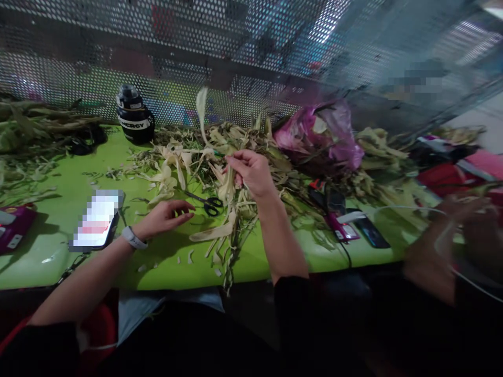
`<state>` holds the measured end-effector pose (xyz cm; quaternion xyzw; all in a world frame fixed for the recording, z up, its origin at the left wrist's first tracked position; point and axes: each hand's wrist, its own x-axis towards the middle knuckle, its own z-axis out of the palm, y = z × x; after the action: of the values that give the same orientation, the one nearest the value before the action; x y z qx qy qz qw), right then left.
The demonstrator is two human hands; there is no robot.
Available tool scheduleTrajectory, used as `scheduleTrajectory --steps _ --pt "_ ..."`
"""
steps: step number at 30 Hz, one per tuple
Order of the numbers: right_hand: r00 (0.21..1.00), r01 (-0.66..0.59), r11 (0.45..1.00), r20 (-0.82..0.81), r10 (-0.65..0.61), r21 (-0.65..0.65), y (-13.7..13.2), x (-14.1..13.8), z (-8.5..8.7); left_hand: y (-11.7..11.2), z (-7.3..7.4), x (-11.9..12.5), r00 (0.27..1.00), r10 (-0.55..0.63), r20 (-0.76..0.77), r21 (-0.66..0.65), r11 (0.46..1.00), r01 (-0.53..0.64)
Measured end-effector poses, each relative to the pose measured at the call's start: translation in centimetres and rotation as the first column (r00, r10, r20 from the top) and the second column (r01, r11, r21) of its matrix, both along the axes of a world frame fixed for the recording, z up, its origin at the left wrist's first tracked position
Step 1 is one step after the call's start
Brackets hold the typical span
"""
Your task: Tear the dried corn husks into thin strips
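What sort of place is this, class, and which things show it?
Probably a shared handicraft workspace: dry, pale, husk-like leaves lie heaped on a bright-green table, with black-handled scissors beside them, and another person's bare forearm shows at the right.

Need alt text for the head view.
The person's right hand pinches pale dried leaf strips over a bright green table; the left hand, wearing a pale wristband, is open beside black-handled scissors. Behind are a squat black bottle and a crumpled translucent pink plastic bag.

The bench (157, 273) is coloured lime green, the leaves (227, 190) cream to olive, the scissors (206, 201) black, the bag (293, 131) pink.
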<state>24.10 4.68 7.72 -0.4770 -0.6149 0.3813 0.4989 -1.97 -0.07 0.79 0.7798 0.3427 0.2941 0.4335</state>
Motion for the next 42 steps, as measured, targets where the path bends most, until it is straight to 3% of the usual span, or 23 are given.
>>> scheduleTrajectory --steps 2,5,7,8,10,13,15,19,24,30,32,34,37,39,40,41,42 --pt "0.988 -0.150 0.982 0.013 0.152 -0.114 -0.2 -0.7 -0.2 -0.1 -0.2 0.1 0.975 0.198 0.097 0.235 0.948 -0.216" --pt "0.968 -0.231 0.959 0.062 0.244 -0.165 -0.6 -1.9 -0.6 -0.3 0.2 -0.1 0.851 0.409 0.331 0.473 0.708 -0.524" --pt "0.958 -0.241 0.958 0.121 0.261 -0.157 -0.9 -2.6 -0.8 -0.4 0.7 -0.3 0.824 0.454 0.339 0.549 0.616 -0.565" --pt "0.949 -0.246 0.958 0.163 0.269 -0.148 -1.1 -2.9 -0.9 -0.4 0.9 -0.3 0.826 0.460 0.326 0.551 0.618 -0.561" --pt "0.918 -0.274 0.954 0.260 0.298 -0.123 -1.4 -3.6 -1.0 -0.4 1.0 -0.2 0.851 0.436 0.293 0.466 0.713 -0.525" --pt "0.874 -0.334 0.940 0.352 0.335 -0.066 -2.1 -4.9 -1.5 -0.4 0.4 0.1 0.887 0.337 0.317 0.177 0.897 -0.404" --pt "0.851 -0.375 0.926 0.377 0.366 -0.052 -2.6 -5.7 -1.8 -0.5 0.0 0.3 0.888 0.302 0.346 0.042 0.941 -0.337" --pt "0.799 -0.465 0.872 0.351 0.489 -0.155 -3.0 -6.2 -2.3 -0.6 0.4 0.5 0.847 0.365 0.387 -0.161 0.931 -0.328" --pt "0.802 -0.473 0.854 0.297 0.519 -0.216 -2.1 -5.3 -2.5 -0.5 1.1 0.4 0.799 0.460 0.387 -0.382 0.869 -0.315" --pt "0.884 -0.350 0.927 0.280 0.373 -0.132 -1.5 -4.9 -2.2 -0.1 0.9 0.2 0.714 0.541 0.446 -0.526 0.803 -0.280" --pt "0.865 -0.353 0.933 0.354 0.356 -0.076 -1.5 -4.9 -2.1 0.0 0.8 0.1 0.679 0.547 0.490 -0.527 0.806 -0.269" --pt "0.796 -0.423 0.904 0.449 0.406 -0.067 -1.5 -4.8 -2.1 0.1 0.7 0.1 0.660 0.530 0.532 -0.498 0.827 -0.262" --pt "0.693 -0.515 0.850 0.529 0.490 -0.113 -1.5 -4.6 -2.0 0.2 0.4 0.0 0.699 0.466 0.542 -0.388 0.877 -0.284" --pt "0.688 -0.489 0.871 0.595 0.416 -0.044 -1.6 -4.2 -1.7 0.2 0.3 -0.2 0.740 0.452 0.497 -0.218 0.891 -0.398" --pt "0.688 -0.452 0.892 0.644 0.333 0.022 -1.8 -4.0 -1.5 0.2 0.3 -0.3 0.745 0.471 0.472 -0.081 0.865 -0.495" --pt "0.667 -0.418 0.904 0.705 0.241 0.087 -2.0 -3.9 -1.2 0.2 0.3 -0.5 0.734 0.501 0.459 0.087 0.797 -0.598" --pt "0.617 -0.397 0.908 0.771 0.160 0.130 -2.3 -3.7 -0.9 0.2 0.4 -0.6 0.704 0.538 0.464 0.273 0.670 -0.691"
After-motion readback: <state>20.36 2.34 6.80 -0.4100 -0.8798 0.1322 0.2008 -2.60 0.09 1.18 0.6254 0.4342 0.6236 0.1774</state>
